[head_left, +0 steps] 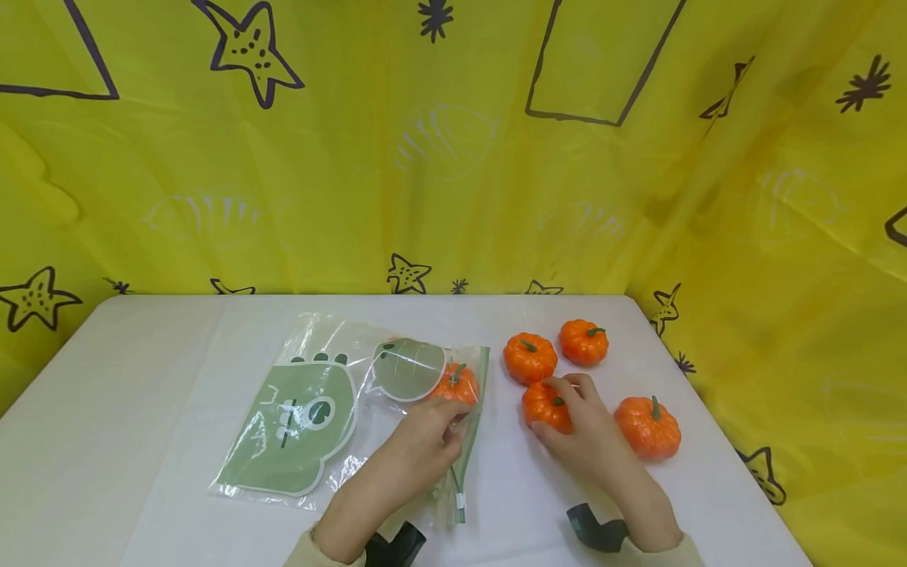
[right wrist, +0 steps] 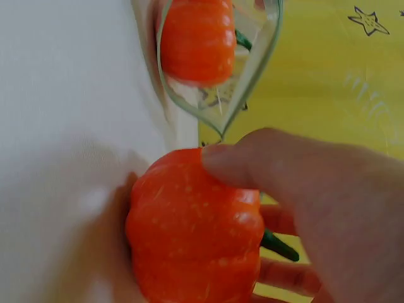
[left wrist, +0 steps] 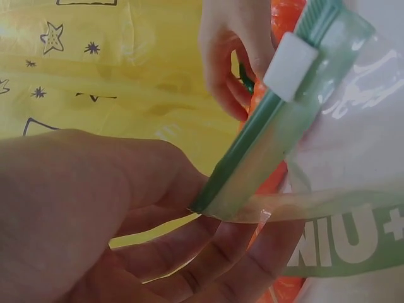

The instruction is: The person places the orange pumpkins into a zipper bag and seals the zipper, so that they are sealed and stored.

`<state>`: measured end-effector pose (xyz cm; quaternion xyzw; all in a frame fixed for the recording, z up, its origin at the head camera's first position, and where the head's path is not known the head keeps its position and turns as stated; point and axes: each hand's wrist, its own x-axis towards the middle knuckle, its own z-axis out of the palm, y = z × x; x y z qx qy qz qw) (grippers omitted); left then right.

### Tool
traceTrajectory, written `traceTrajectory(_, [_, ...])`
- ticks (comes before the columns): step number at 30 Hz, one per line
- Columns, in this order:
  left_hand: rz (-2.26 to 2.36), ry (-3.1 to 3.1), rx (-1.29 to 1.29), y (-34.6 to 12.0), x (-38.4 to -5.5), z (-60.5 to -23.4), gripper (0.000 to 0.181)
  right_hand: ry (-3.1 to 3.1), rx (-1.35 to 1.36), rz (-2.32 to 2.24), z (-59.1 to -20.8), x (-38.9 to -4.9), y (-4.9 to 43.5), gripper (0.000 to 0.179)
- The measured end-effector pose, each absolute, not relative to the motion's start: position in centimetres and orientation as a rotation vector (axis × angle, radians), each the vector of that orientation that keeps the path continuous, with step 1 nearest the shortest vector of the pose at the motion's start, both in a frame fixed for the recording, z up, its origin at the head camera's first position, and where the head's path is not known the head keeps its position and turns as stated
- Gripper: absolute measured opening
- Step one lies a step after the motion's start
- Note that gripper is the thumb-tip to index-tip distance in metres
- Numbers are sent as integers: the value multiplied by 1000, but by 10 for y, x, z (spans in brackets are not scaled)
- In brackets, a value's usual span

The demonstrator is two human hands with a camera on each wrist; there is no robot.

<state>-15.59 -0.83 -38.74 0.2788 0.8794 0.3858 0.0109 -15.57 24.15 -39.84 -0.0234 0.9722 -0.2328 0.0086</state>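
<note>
A clear zip bag [head_left: 290,433] with a green cartoon print lies on the table, its mouth facing right. My left hand [head_left: 418,445] pinches the bag's mouth at the green zip edge [left wrist: 243,154]; the left wrist view shows the white slider [left wrist: 290,66] farther along that edge. Inside the bag, near the mouth, sits an orange toy pumpkin [head_left: 462,384]. In the right wrist view the mouth gapes around it [right wrist: 199,44]. My right hand [head_left: 591,433] grips another toy pumpkin [right wrist: 196,227], thumb on one side and fingers on the other, just right of the bag.
Behind the right hand are two more pumpkins, one nearer [head_left: 530,360] and one farther right [head_left: 584,343]. A larger, lighter pumpkin [head_left: 648,429] stands right of that hand. The white table [head_left: 163,394] ends against yellow patterned sheeting [head_left: 340,157] at the back and right.
</note>
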Motion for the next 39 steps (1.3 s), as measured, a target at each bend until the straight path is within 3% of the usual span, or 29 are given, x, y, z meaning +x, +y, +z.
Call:
traceTrajectory(12, [1205, 2742, 892, -5, -156, -387, 33, 3073, -511, -862, -404, -149, 211, 57])
traceTrajectory(39, [1247, 2718, 1009, -6, -154, -384, 29, 3062, -599, -1101, -427, -156, 197, 69])
